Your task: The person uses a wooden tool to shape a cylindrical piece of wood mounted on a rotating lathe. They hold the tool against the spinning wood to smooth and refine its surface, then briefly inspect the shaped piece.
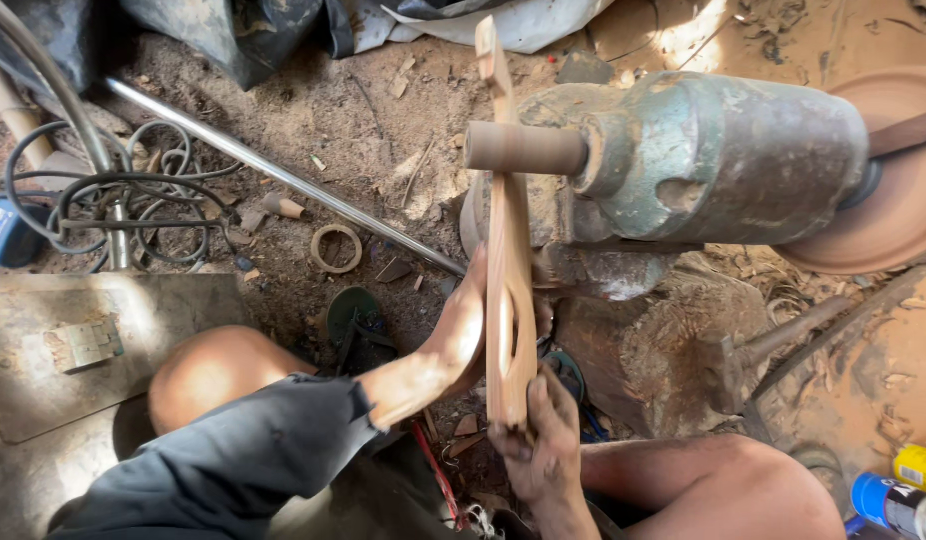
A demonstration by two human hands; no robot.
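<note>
At a dirt-floor lathe, a flat wooden piece (pixel 510 270) is gripped at its lower end by the right hand (pixel 543 450) and braced by the left hand (pixel 461 335) — pressed edgewise against the sanding spindle (pixel 523 148), apparently for smoothing.

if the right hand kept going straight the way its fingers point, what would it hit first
Probably the wooden piece it already grips at the lower end; the right hand points up along it. Beyond that, the brown spindle on the green machine, though depth is unclear.
</note>
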